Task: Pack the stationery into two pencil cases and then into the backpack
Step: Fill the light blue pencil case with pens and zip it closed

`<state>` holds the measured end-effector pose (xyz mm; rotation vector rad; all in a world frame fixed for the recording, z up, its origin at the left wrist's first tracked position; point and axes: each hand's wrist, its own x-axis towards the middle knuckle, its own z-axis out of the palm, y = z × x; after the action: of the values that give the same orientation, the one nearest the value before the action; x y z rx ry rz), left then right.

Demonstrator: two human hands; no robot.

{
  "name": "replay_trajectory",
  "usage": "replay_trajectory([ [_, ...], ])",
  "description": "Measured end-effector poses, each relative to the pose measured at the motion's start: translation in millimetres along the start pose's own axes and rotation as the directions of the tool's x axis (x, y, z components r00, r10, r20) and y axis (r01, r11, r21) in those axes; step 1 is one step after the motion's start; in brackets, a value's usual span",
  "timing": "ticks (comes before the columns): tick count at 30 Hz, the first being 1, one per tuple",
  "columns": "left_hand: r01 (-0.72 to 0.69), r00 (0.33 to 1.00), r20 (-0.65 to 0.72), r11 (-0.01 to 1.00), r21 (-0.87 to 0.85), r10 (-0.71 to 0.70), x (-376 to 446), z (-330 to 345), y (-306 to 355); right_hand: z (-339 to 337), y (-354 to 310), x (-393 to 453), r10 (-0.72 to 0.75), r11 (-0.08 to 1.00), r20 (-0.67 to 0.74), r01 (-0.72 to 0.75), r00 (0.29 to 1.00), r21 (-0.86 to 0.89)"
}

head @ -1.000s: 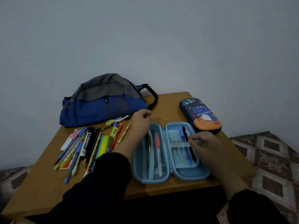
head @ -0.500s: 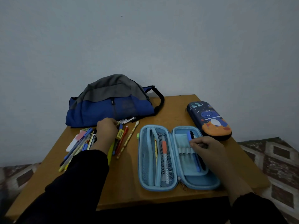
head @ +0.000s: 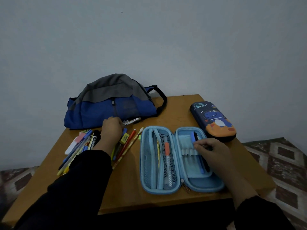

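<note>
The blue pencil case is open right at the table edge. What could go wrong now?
1. The open light-blue pencil case lies near the table's front edge; a nudge from the right hand might tip it off.
2. The left hand reaches into the loose pile of pens; some could roll away.

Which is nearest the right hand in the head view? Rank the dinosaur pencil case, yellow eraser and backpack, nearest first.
From the right hand:
1. Dinosaur pencil case, just behind it, at the table's right.
2. Yellow eraser, left, in the stationery pile.
3. Backpack, far left, against the wall.
</note>
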<state>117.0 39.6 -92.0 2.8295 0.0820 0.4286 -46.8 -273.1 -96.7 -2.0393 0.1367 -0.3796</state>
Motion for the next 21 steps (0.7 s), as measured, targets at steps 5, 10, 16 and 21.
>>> replay_trajectory([
  [5,-0.02,0.989,-0.146,0.928,-0.371,-0.037,-15,-22,34,0,2,1,0.027,0.997,-0.006,-0.026,1.0,0.068],
  [10,0.06,0.994,0.109,0.662,-0.747,0.032,-43,-39,104,-2,4,-1,0.054,0.979,-0.057,-0.042,0.997,0.2],
  [16,0.314,0.869,0.453,0.485,-0.816,0.2,-65,-29,167,-4,10,3,0.032,0.997,-0.06,-0.028,0.998,0.078],
  [21,0.287,0.844,0.484,0.566,-0.773,0.232,-73,-8,179,-4,13,5,-0.049,0.999,-0.06,0.049,0.997,-0.01],
])
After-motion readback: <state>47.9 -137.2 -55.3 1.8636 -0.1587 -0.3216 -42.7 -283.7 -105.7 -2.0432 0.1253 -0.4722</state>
